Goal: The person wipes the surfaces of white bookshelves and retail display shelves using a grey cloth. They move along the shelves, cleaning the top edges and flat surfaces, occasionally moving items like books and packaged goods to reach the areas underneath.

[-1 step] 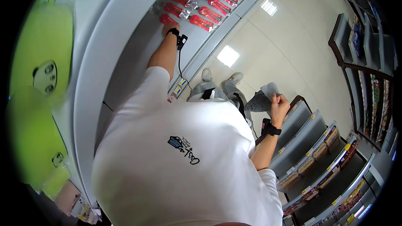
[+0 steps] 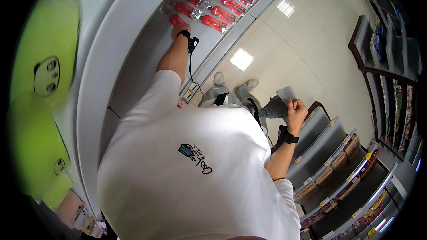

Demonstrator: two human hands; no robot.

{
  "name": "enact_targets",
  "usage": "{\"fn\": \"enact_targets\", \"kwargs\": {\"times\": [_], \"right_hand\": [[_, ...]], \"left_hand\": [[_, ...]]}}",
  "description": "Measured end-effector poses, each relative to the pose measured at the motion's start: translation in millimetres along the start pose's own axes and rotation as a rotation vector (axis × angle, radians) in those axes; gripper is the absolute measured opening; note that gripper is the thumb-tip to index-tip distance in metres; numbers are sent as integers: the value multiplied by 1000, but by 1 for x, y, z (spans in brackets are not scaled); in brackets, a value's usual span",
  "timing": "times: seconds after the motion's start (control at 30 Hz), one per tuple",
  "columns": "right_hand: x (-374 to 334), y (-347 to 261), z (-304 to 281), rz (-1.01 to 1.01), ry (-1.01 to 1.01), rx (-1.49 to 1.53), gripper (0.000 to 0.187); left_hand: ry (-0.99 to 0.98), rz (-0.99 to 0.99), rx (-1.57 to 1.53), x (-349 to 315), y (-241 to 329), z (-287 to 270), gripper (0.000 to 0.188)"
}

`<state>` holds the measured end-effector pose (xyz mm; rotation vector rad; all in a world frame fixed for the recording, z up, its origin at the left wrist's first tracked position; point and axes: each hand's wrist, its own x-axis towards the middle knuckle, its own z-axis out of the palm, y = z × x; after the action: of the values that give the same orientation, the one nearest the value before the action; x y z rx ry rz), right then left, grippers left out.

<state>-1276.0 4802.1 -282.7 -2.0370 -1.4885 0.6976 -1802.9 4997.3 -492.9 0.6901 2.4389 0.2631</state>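
Observation:
Red-handled items (image 2: pixel 212 23) in clear plastic packs lie in slanting rows on a grey shelf (image 2: pixel 147 58) at the upper middle; what kind they are I cannot make out. Reaching far over the shelf, my left hand (image 2: pixel 181 29) is closed at the nearest red pack (image 2: pixel 176 19), at the end of a row. Its fingertips are mostly hidden. On the right, above the floor, my right hand (image 2: pixel 297 114) is closed around a grey cloth (image 2: pixel 275 108), which hangs out to the left, its upper part a paler grey.
Green packs with a cartoon face (image 2: pixel 46 78) hang along the left. Several stocked shelves (image 2: pixel 338 173) stand close at the lower right, below my right forearm. Another dark-edged rack (image 2: pixel 362 44) is farther right. A cable (image 2: pixel 191 69) runs from my left wrist device. Tiled floor (image 2: pixel 307 40) lies between.
The view has shifted very slightly. Both hands keep their places, the left at the red pack and the right on the grey cloth.

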Motion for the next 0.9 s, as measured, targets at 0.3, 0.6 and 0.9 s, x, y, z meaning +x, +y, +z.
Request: {"fn": "enact_targets", "kwargs": {"times": [0.3, 0.6, 0.9], "right_hand": [[12, 19, -32, -206, -91, -126, 20], [38, 26, -24, -438, -375, 5, 14], [25, -8, 22, -617, -583, 4, 12]], "left_hand": [[172, -229, -56, -74, -83, -15, 63], [209, -189, -296, -195, -169, -10, 45], [280, -137, -1486, -232, -304, -65, 10]]}}
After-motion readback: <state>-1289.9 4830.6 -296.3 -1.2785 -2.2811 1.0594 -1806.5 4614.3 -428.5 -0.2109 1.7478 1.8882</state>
